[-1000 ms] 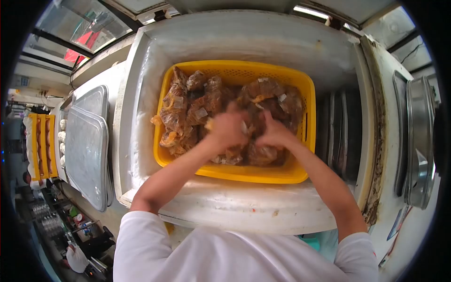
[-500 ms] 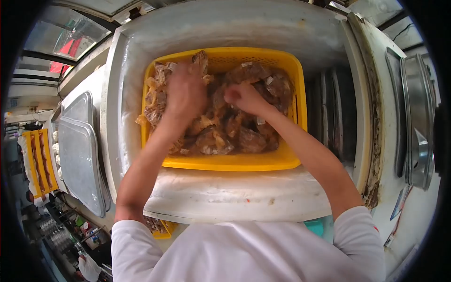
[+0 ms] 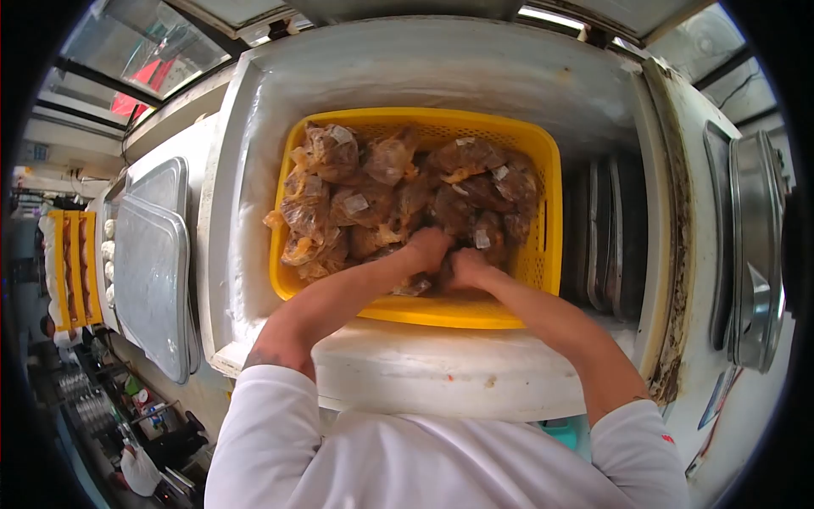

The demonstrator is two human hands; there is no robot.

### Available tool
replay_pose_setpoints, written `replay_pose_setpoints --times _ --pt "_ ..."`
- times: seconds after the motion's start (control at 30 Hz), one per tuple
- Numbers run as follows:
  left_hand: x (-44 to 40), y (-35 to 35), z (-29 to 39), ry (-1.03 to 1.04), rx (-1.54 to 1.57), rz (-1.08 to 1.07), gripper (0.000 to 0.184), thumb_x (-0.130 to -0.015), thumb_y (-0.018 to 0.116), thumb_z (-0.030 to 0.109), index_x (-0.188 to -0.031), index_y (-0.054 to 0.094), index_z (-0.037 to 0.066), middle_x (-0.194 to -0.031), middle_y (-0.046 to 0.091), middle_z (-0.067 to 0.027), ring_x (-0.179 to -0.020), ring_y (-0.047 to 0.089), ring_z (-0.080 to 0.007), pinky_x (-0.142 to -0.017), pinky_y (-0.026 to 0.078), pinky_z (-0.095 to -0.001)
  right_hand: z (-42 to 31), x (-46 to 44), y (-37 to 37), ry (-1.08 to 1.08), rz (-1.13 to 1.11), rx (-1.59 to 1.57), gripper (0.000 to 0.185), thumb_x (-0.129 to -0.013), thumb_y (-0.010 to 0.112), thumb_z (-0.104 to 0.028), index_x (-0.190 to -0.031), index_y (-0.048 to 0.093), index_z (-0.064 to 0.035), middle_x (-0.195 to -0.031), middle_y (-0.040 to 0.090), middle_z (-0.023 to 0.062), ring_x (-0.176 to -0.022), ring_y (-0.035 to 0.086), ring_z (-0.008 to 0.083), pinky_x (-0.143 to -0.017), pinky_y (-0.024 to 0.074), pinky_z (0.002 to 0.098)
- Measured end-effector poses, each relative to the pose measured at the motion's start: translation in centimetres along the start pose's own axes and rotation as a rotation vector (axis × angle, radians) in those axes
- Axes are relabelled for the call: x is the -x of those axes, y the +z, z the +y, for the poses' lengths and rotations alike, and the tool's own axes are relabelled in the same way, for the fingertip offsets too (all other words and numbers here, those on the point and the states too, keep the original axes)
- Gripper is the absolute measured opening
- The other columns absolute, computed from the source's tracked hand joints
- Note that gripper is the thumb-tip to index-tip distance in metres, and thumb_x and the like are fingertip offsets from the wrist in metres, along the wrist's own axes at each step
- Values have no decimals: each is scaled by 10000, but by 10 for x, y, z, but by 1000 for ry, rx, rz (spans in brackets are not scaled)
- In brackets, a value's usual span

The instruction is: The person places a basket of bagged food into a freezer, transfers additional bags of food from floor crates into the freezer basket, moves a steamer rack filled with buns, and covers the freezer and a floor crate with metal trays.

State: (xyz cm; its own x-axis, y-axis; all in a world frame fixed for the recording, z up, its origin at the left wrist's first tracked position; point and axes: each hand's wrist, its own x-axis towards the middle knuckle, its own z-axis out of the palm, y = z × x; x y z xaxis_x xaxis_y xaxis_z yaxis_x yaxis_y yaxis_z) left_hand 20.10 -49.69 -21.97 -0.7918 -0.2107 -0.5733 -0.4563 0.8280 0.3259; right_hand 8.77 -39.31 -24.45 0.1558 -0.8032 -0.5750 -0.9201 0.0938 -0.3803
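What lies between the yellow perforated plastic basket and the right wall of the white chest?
Dark, flat, overlapping tray-like pieces lie between the basket and that wall, in the head view.

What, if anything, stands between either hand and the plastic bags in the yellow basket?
Nothing visible: the left hand and right hand are both down among the plastic bags inside the yellow basket. What lies beneath is hidden.

Left hand (image 3: 430,245) and right hand (image 3: 469,266) partly hidden among plastic bags (image 3: 390,157), any grip out of sight.
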Motion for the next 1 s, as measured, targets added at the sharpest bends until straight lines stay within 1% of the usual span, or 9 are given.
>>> replay_pose_setpoints --times 0.37,0.47,0.53,0.6,0.67,0.77,0.8,0.9,1.0 --pt "171 -177 5 -256 178 1052 524 -723 757 139 -1220 593 104 -1092 616 -224 -1046 581 -379 -896 489 -439 -13 15 -174 -25 275 -1047 183 -838 707 -208 -842 595 -64 -786 596 -2 -706 527 79 -579 421 266" --pt "161 -180 -19 -258 -10 1245 515 -728 680 53 -1233 589 97 -1300 464 -273 -1091 543 -450 -933 467 -491 -52 -19 -191 -74 620 -1262 305 -874 704 -287 -987 636 -12 -933 632 98 -879 604 152 -670 504 323" --pt "131 -150 -49 -282 -208 1113 528 -772 661 63 -1286 568 136 -1364 431 -257 -1212 447 -436 -1019 393 -484 -61 -56 -176 -64 752 -1245 348 -884 697 -293 -1046 642 10 -994 639 144 -952 625 195 -729 530 356" --pt "111 -124 -75 -298 -399 981 542 -815 642 73 -1339 546 175 -1427 398 -242 -1333 350 -422 -1105 319 -478 -56 -79 -167 179 683 -340 378 -876 696 -252 -1097 626 47 -1302 502 251 -1024 621 367 -942 495 434" --pt "103 -111 -92 -304 -484 825 572 -829 620 80 -1367 536 257 -1531 218 -241 -1400 207 -482 -1151 234 -505 -40 -75 -167 106 748 -392 337 -870 690 -214 -1091 641 35 -1266 531 251 -1029 613 383 -944 487 441" --pt "120 -131 -53 -478 -229 713 621 -806 622 51 -1359 543 322 -1530 214 -258 -1410 158 -511 -1157 221 -508 -13 -25 -160 15 742 -478 258 -846 684 -153 -1051 681 3 -1155 605 237 -1019 619 377 -921 489 444" --pt "126 -134 -38 -407 -192 872 521 -780 618 26 -1275 621 188 -1497 283 -266 -1369 233 -529 -1117 268 -544 -6 -5 -165 -21 710 -503 221 -828 684 -129 -1018 706 -17 -1079 651 224 -1005 632 355 -896 499 439" --pt "132 -137 9 -180 -45 896 363 -757 607 -11 -1109 672 49 -1344 470 -279 -1261 417 -484 -1011 401 -517 7 29 -144 114 63 -415 202 -778 717 -153 -937 730 -29 -955 704 181 -942 664 313 -812 529 405" --pt "81 -90 24 -44 184 361 210 -779 624 110 -962 679 20 -1111 616 -248 -1072 580 -382 -851 507 -438 14 10 -67 195 -391 -42 299 -738 755 -213 -956 727 -10 -1020 703 161 -952 666 310 -817 533 391"
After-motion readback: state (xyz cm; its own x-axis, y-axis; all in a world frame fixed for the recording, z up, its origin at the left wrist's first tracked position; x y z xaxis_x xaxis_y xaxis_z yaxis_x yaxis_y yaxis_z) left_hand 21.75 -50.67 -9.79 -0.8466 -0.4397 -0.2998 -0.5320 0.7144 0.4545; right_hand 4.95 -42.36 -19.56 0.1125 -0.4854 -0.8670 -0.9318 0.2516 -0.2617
